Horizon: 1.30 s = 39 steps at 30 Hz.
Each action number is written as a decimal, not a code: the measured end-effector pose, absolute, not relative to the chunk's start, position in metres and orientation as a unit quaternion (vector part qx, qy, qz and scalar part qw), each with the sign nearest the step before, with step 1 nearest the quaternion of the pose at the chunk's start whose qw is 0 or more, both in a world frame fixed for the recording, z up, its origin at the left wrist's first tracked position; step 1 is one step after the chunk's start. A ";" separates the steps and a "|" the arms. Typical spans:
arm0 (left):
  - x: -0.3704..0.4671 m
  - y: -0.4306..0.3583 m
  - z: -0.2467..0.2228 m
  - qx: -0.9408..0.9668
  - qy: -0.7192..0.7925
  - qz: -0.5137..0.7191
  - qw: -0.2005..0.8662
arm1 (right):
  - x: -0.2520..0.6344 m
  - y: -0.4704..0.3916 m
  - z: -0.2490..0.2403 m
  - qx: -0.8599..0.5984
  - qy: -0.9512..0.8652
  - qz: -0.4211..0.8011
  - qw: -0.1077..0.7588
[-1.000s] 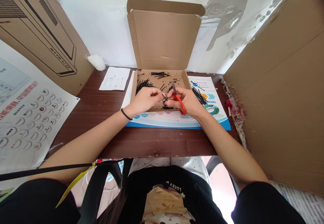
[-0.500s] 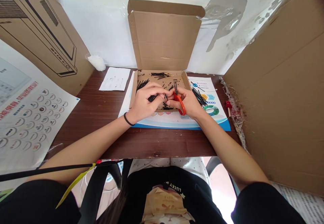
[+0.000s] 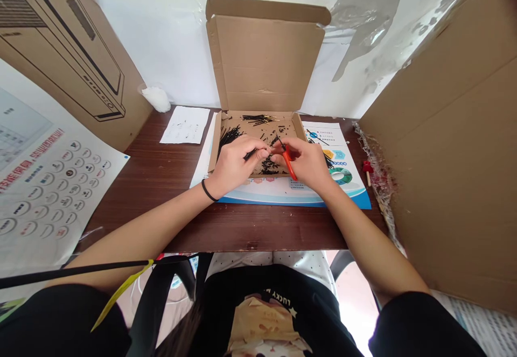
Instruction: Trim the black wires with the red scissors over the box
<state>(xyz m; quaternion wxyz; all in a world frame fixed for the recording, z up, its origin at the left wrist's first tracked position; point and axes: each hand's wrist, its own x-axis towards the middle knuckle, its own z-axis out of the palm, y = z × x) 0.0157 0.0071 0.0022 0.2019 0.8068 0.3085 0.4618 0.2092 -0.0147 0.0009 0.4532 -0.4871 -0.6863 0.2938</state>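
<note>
Over the front of an open cardboard box point(image 3: 262, 58), my two hands meet at the fingertips. My left hand point(image 3: 239, 160) is closed, pinching a thin black wire point(image 3: 249, 154) between thumb and fingers. Orange-handled scissors point(image 3: 288, 164) are in my right hand point(image 3: 307, 160), their dark blades pointing up and away; its thumb and forefinger reach to the left fingertips. Small black cut bits point(image 3: 270, 167) lie scattered on the box floor below. A bundle of black wires point(image 3: 230, 134) rests in the box's left side, and another with bright ends point(image 3: 259, 119) at the back.
More black wires point(image 3: 328, 158) lie right of the box on a printed sheet point(image 3: 347, 190). A white paper with dark specks point(image 3: 184, 125) is on the brown table point(image 3: 161, 168) at left. Large cardboard cartons point(image 3: 452, 158) flank the table. A small red object point(image 3: 367, 167) sits at right.
The scissors have tilted in my right hand, handles now turned more edge-on. My right hand has turned slightly, and my hands remain together over the box. The view has shifted a little.
</note>
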 end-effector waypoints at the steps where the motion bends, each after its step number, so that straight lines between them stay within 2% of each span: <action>1: 0.015 0.008 0.002 0.808 0.318 0.454 0.200 | 0.211 -0.015 0.002 -0.503 -0.700 0.242 0.445; 5: 0.014 0.010 0.002 0.805 0.348 0.438 0.198 | 0.215 -0.018 0.008 -0.532 -0.739 0.119 0.396; 10: 0.014 0.011 0.001 0.807 0.346 0.436 0.197 | 0.215 -0.020 0.009 -0.540 -0.753 0.070 0.369; 17: 0.014 0.011 0.000 0.810 0.336 0.443 0.188 | 0.213 -0.021 0.010 -0.542 -0.764 0.044 0.347; 26: 0.014 0.013 -0.003 0.820 0.339 0.446 0.118 | 0.212 -0.022 0.006 -0.534 -0.780 0.025 0.326; 39: 0.012 0.014 -0.005 0.830 0.330 0.437 0.107 | 0.214 -0.019 0.005 -0.539 -0.784 0.027 0.307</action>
